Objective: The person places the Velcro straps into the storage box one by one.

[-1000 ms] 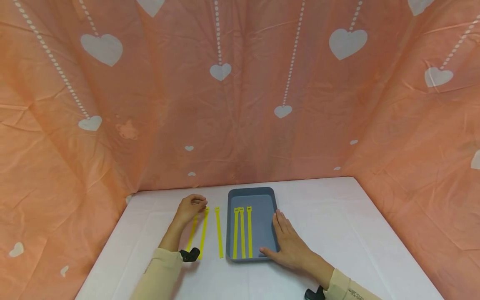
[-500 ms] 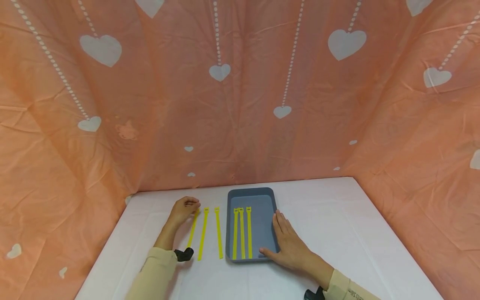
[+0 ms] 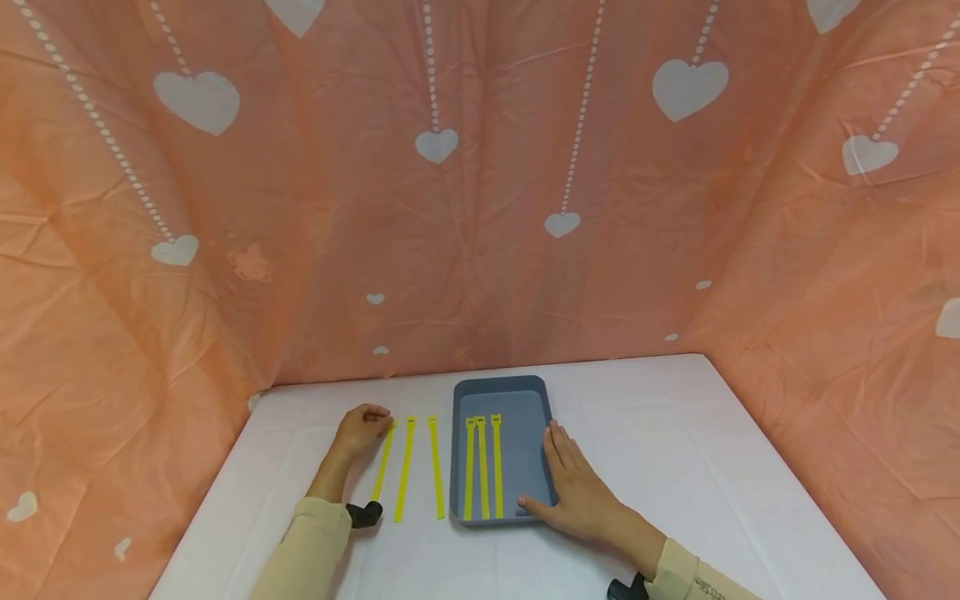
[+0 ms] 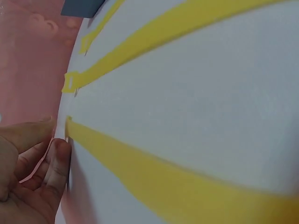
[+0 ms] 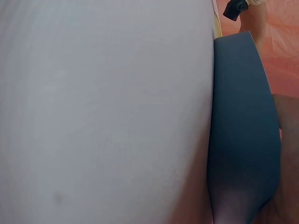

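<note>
Leftmost yellow strap [image 3: 382, 463] lies just beside left hand [image 3: 360, 430].

The white table [image 3: 675, 442] carries a tray [image 3: 525, 454]; three yellow straps [image 3: 404, 469] lie left of the tray.

We count one grey tray [image 3: 525, 462], six yellow straps [image 3: 437, 467], three inside the tray and three to its left, a left hand [image 3: 362, 429] and a right hand [image 3: 579, 496] flanking it, and two black wrist devices [image 3: 365, 515].
</note>
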{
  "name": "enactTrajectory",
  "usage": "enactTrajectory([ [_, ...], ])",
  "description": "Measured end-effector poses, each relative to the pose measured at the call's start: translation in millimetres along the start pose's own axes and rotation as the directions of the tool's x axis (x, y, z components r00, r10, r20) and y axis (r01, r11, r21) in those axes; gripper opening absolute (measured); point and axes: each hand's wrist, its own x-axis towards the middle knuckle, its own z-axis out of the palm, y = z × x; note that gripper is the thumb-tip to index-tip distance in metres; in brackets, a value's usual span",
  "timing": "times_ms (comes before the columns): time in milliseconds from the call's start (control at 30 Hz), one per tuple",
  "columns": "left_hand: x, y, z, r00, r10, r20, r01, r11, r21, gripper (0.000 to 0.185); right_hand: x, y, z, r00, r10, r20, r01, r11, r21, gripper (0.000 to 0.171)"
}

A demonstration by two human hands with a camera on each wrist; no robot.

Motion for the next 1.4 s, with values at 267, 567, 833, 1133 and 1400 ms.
enactTrajectory([
  [267,-2.4,-0.3,1.1,1.0,-0.003,0.019,0.004,0.999,-0.034,0.027,-0.1,-1.2,-0.4,1.0,-0.004,-0.003,0.004,1.0,0.001,0.118],
  [567,-5.2,1.9,0.8,1.0,-0.014,0.02,0.013,0.999,0.041,0.028,-0.5,-0.6,-0.1,1.0,-0.004,-0.002,0.004,1.0,0.007,0.118],
  [833,-5.7,1.2,2.6,1.0,-0.027,0.002,0.027,0.997,0.074,0.028,-1.0,0.3,0.5,1.0,-0.006,-0.015,0.006,1.0,0.013,0.118],
  [1133,-5.6,1.8,4.8,0.998,-0.055,0.0,0.055,0.994,0.098,0.027,-2.7,0.2,3.6,0.997,-0.026,-0.068,0.027,0.999,0.026,0.117],
  [1400,-6.7,6.1,4.6,0.998,-0.057,0.0,0.057,0.993,0.099,0.028,-3.3,-1.3,2.2,0.996,-0.029,-0.082,0.031,0.999,0.03,0.117],
])
